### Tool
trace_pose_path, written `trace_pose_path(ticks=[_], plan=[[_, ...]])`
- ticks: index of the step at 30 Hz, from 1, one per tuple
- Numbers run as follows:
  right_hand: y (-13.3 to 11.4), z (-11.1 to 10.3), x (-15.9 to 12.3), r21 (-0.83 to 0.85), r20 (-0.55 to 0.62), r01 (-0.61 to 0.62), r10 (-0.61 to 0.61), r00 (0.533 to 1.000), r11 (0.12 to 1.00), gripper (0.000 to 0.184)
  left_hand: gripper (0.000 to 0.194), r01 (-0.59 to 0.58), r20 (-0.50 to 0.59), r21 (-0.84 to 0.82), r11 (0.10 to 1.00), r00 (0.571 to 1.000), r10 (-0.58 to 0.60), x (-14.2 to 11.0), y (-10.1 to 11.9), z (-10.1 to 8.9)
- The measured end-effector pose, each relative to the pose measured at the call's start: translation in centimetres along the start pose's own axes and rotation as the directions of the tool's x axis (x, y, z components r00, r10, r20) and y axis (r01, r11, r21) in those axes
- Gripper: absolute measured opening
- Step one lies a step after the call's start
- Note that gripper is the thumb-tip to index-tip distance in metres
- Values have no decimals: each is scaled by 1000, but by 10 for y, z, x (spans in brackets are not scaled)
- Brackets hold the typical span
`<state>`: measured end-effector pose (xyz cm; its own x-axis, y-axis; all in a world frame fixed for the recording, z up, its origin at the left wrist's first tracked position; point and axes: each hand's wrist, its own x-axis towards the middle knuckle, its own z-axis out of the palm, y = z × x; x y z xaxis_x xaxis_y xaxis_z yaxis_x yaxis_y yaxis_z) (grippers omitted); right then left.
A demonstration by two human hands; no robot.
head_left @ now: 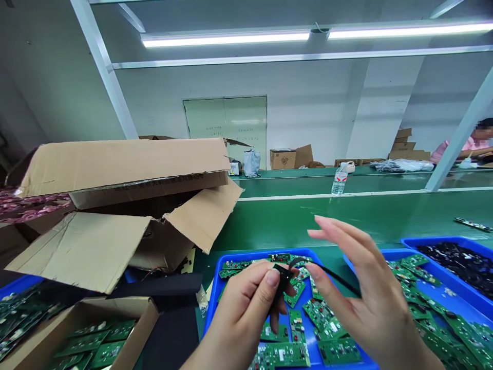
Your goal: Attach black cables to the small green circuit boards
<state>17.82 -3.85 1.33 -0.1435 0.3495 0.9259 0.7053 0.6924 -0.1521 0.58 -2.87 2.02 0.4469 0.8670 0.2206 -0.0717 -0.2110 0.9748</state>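
Observation:
My left hand point(246, 303) pinches a small black part point(283, 277) between thumb and fingers; its exact kind is hard to make out. A black cable point(335, 275) curves from beside that part towards my right hand point(370, 293) and passes behind it. My right hand is raised with thumb and fingers spread, and no grip on the cable shows. Below both hands lies a blue tray point(213, 308) holding several green circuit boards point(341, 351).
To the right, another blue tray point(462, 293) holds circuit boards, beside a blue bin of black parts point(458, 262). Large open cardboard boxes point(127, 164) rise at left, above a small carton point(148, 313) of boards. A water bottle point(339, 180) stands behind; a person point(477, 141) sits far right.

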Motion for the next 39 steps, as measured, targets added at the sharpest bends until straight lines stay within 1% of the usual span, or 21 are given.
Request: trace_pose_path(ticks=[1, 2, 5, 6, 7, 9, 11, 12, 14, 17, 19, 22, 26, 28, 31, 35, 39], plan=[[-1, -2, 1, 3, -40, -27, 27, 999, 1000, 50, 35, -10, -16, -9, 1000, 1000, 9, 0, -1, -1], [-3, -5, 1, -1, -75, -54, 54, 996, 999, 47, 35, -17, -36, -11, 1000, 999, 17, 0, -2, -2], [-11, -13, 1, -25, -136, -140, 135, 981, 990, 26, 31, -42, -88, 13, 999, 995, 43, -1, -2, -4], [-13, -16, 0, -15, -124, -163, 160, 979, 986, 21, 30, -54, -94, 27, 998, 994, 57, -1, -1, -5], [-15, -17, -1, 6, -84, -179, 179, 980, 984, 18, 29, -66, -95, 38, 997, 993, 69, -2, 1, -5], [-18, -17, -2, 69, 61, -187, 183, 981, 980, 15, 27, -83, -94, 43, 996, 992, 86, -3, 3, -4], [-18, -15, -2, 121, 206, -203, 176, 963, 972, 16, 26, -92, -87, 40, 995, 992, 95, -5, 5, -3], [-18, -13, -2, 130, 243, -222, 186, 952, 966, 16, 25, -95, -83, 37, 995, 992, 97, -6, 6, -3], [-18, -9, -1, 133, 249, -269, 231, 941, 954, 16, 25, -97, -51, 28, 995, 994, 99, -8, 6, -2], [-20, -5, 0, 162, 196, -323, 290, 937, 933, 17, 28, -110, 15, 4, 994, 994, 110, -9, 6, -3], [-21, -4, 1, 191, 177, -345, 313, 933, 919, 17, 30, -123, 40, 16, 992, 992, 123, -9, 6, -4], [-23, -5, 1, 221, 166, -356, 325, 931, 908, 14, 33, -137, 48, 62, 989, 990, 134, -10, 6, -4], [-24, -6, 1, 233, 178, -360, 324, 929, 903, 13, 34, -207, 42, 119, 971, 978, 203, -9, 5, -3], [-25, -6, 2, 230, 181, -352, 315, 932, 908, 14, 33, -237, 17, 155, 959, 971, 237, -8, 4, -2], [-25, -6, 3, 219, 186, -313, 275, 943, 924, 12, 32, -247, -25, 206, 947, 966, 258, -6, 2, -2], [-24, -3, 3, 218, 183, -264, 227, 957, 940, 12, 33, -255, -25, 210, 944, 964, 266, -3, -1, -5], [-20, 3, 2, 266, 200, -277, 228, 953, 923, 11, 36, -270, -22, 199, 942, 960, 279, -1, -6, -9]])
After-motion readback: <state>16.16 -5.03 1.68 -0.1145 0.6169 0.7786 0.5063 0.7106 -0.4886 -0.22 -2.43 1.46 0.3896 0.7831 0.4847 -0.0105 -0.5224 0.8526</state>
